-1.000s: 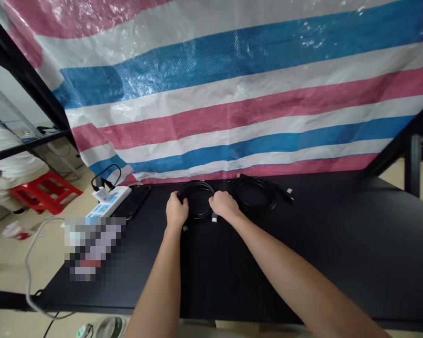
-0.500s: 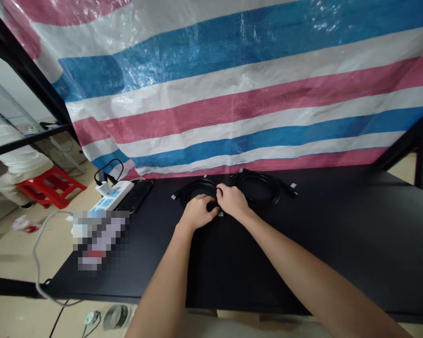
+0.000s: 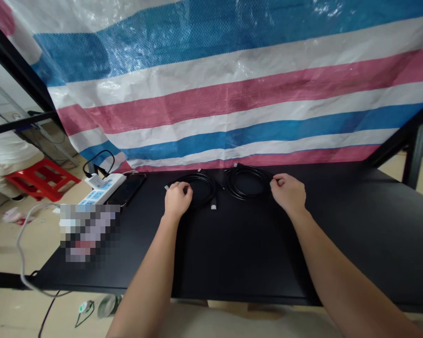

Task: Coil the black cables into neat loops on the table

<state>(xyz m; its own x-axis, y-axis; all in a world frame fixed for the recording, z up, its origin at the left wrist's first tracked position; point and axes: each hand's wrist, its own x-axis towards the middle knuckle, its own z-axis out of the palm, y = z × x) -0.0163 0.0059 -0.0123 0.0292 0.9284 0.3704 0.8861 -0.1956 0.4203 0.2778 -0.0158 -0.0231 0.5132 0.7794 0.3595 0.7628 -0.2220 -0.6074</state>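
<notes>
Far left, off the table: a person in pale clothing (image 3: 2, 152) sits next to a red stool (image 3: 42, 180). These are not your hands.

Table, left end: a white power strip (image 3: 100, 188) lies with a dark phone (image 3: 127, 188) flat just beside it. Whether the two touch cannot be told. Nearer you, one item is blurred out and cannot be identified.

Your left hand (image 3: 177, 199): it is palm down on the black table (image 3: 250, 253), with the fingers curled together over the near-left arc of the left cable coil (image 3: 199, 187). The cable passes under your fingertips. The rest of the loop lies flat on the table beyond and to the right of your knuckles.

Cable ends: one pale plug tip (image 3: 167, 187) pokes out just left of your left fingers. A second plug (image 3: 214, 205) lies at the coil's near-right edge, clear of both hands.

Right cable coil (image 3: 248, 182): it lies flat, just beside the left coil, at the foot of the backdrop (the two loops are close, and contact cannot be confirmed).

Your right hand (image 3: 289, 192): it is at the right rim of the right cable coil, with thumb and forefinger closed on the cable there. The other fingers are folded in behind. The loop lies wholly to the left of your fingertips.

Backdrop: a striped tarp (image 3: 232, 94) in blue, white and pink hangs down to the table's far edge.

Far right: a black frame post (image 3: 414, 155) stands past the table's corner.
</notes>
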